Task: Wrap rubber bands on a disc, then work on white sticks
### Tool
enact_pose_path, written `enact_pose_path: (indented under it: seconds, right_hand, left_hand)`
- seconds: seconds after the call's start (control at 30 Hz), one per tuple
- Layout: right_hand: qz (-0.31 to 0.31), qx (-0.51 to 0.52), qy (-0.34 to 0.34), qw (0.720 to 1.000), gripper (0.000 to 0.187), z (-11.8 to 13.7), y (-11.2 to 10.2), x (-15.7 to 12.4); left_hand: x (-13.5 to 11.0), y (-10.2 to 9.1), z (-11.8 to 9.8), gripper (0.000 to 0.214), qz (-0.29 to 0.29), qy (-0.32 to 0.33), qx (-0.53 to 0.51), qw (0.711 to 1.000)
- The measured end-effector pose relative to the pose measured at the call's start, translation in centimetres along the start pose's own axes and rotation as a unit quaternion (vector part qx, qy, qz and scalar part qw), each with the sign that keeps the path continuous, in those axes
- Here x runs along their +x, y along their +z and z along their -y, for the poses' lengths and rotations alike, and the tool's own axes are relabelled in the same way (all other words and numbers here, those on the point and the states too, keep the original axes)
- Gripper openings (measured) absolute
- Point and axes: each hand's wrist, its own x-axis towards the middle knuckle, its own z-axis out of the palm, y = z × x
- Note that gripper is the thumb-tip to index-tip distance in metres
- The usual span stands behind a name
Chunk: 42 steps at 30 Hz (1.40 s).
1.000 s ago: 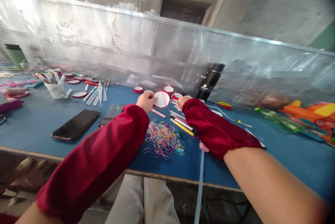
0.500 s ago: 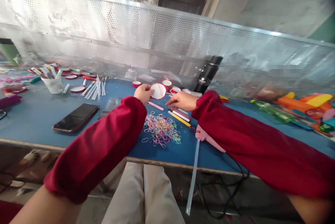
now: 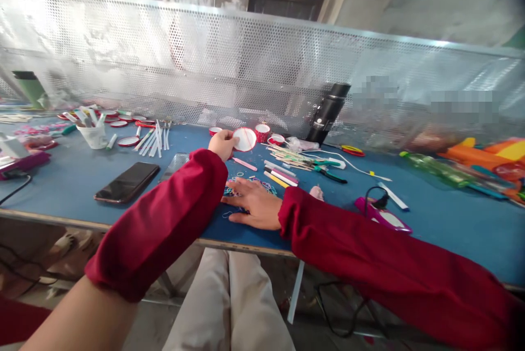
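Note:
My left hand (image 3: 222,145) pinches the edge of a white round disc with a red rim (image 3: 245,140), held up above the table; a thin pinkish line crosses its face. My right hand (image 3: 257,204) lies palm down, fingers spread, over the pile of small coloured rubber bands (image 3: 268,187), hiding most of it. Just beyond are a pink pen (image 3: 245,164) and several markers (image 3: 281,175). A pink glue gun (image 3: 316,193) shows only in part behind my right sleeve, and a translucent glue stick (image 3: 296,292) hangs below the table edge.
A phone (image 3: 127,182) and a cup of markers (image 3: 92,136) are on the left. Behind the markers lie wooden sticks (image 3: 293,157) and pliers (image 3: 333,175). A black flask (image 3: 328,113) leans near the perforated panel (image 3: 262,61). A purple power strip (image 3: 383,216) lies right.
My right hand has come down and nearer, from beside the disc onto the rubber bands, its fingers now spread. My left hand still holds the disc. The view has shifted slightly.

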Motion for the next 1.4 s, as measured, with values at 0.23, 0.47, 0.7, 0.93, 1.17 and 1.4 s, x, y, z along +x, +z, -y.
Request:
enact_pose_path:
  seconds: [0.23,0.47,0.7,0.93,1.17,1.4]
  right_hand:
    - [-0.09,0.05,-0.029,0.994,0.024,-4.4,-2.2,-0.2]
    - [0.031,-0.029,0.128,0.991,0.066,-3.6,-5.3,-3.6]
    - [-0.002,-0.001,0.187,0.982,0.029,-3.4,-3.2,-1.6]
    - [-0.048,-0.033,0.09,0.994,0.045,-0.3,-4.2,-1.7]
    - [0.047,0.002,-0.055,0.997,0.064,3.7,-1.0,-3.6]
    - [-0.042,-0.035,0.036,0.998,0.065,-0.8,-2.5,-1.3]
  left_hand:
    - [0.2,-0.1,0.4,0.008,0.022,0.014,-0.008,1.0]
    - [0.2,0.0,0.1,0.007,0.016,0.0,-0.017,1.0]
    - [0.3,0.0,0.2,0.006,0.009,-0.003,0.004,1.0]
    - [0.4,-0.1,0.4,0.007,0.017,0.014,-0.008,1.0]
    - [0.3,-0.1,0.2,0.007,0.009,0.004,-0.014,1.0]
    - [0.0,-0.1,0.0,0.009,0.006,0.002,-0.019,1.0]
